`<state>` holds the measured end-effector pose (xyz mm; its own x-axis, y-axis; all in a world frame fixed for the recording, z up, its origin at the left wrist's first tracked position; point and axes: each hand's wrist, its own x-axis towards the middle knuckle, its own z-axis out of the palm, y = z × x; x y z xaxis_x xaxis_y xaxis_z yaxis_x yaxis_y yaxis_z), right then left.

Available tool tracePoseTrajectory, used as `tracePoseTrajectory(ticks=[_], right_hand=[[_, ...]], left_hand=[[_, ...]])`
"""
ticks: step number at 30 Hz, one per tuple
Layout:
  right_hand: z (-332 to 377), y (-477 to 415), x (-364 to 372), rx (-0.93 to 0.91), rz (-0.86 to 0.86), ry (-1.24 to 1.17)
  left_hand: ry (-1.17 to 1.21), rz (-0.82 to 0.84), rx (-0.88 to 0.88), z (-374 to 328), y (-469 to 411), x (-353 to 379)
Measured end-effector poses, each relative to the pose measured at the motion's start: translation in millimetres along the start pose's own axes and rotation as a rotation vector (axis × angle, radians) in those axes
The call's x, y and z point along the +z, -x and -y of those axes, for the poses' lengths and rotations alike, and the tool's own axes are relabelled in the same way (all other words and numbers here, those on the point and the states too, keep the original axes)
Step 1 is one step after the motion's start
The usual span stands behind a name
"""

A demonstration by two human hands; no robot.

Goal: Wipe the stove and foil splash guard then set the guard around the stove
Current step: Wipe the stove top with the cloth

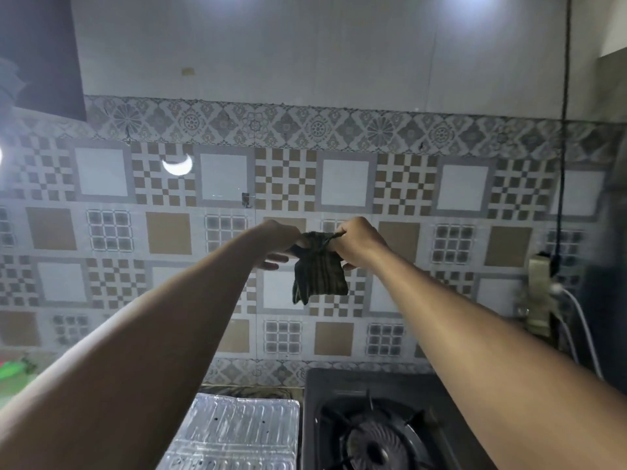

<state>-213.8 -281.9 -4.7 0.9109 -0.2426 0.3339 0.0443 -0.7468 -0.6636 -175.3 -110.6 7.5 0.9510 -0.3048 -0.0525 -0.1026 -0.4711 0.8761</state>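
A small dark striped cloth (319, 276) hangs folded in front of the tiled wall, held up at its top edge by both hands. My left hand (278, 244) pinches its left corner and my right hand (356, 242) grips its right corner. Below, at the bottom right, stands the dark single-burner gas stove (373, 432) with its round burner and pan supports. To its left the silver foil splash guard (234, 432) lies flat on the counter, touching the stove's left side.
A patterned tile wall (224, 184) fills the background, with a small metal hook (247, 199) above the hands. On the right hang a black cable (561, 198) and a socket box with a white cord (539, 293). Something green (13, 368) sits at the far left.
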Motion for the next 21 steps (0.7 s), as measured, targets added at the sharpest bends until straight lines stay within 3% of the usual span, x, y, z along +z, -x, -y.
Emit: tracePoseTrajectory(ticks=[8, 13, 21], right_hand=[[-16.9, 69.1, -43.6, -0.033, 0.055, -0.206], [-33.4, 76.9, -50.5, 0.006, -0.11, -0.116], [-65.1, 88.1, -22.5, 0.109, -0.136, 0.033]], left_hand=[[0.15, 0.155, 0.008, -40.2, 50.0, 48.6], [0.062, 0.163, 0.08, -46.6, 62.1, 65.6], [-0.07, 0.091, 0.158, 22.7, 38.1, 101.5]])
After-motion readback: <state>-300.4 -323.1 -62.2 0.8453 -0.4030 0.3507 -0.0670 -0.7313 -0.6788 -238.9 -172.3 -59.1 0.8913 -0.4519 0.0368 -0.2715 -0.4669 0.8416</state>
